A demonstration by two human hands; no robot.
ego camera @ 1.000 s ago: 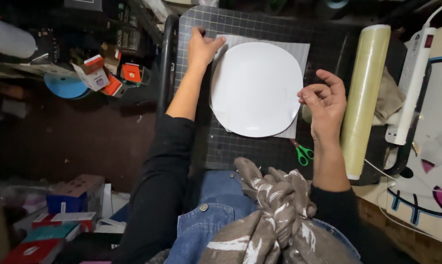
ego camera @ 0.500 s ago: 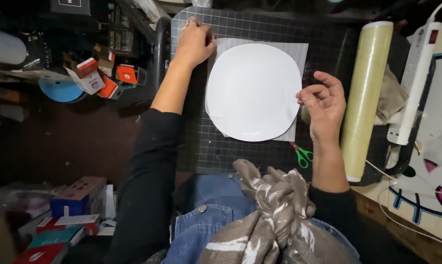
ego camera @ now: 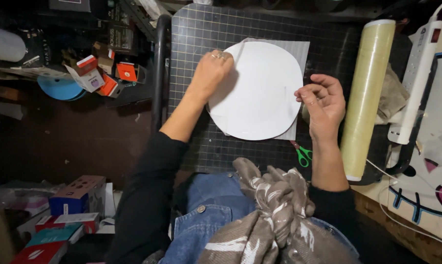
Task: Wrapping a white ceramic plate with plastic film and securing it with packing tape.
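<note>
Dark gridded cutting mat [ego camera: 201, 44] covers worktop. White paper disc [ego camera: 257, 93] lies mid-mat on grey sheet [ego camera: 299, 49]. Film roll [ego camera: 367, 98] right. Left hand [ego camera: 211, 73] presses flat on disc's left edge; right hand [ego camera: 323, 102] pinches right edge. Green scissors [ego camera: 303, 155] near.

Matt white paper disc [ego camera: 260, 93], glossy plastic film roll [ego camera: 367, 98], gridded rubbery mat [ego camera: 196, 39]

A roll of clear film [ego camera: 367, 98] is laid along the right side of the gridded cutting mat [ego camera: 191, 44], with a white power strip [ego camera: 419, 73] just beyond it. Green-handled scissors [ego camera: 303, 155] are seen at the mat's near edge. Small boxes [ego camera: 101, 73] and a blue disc [ego camera: 59, 89] are piled at upper left, and more boxes [ego camera: 59, 215] at lower left.
</note>
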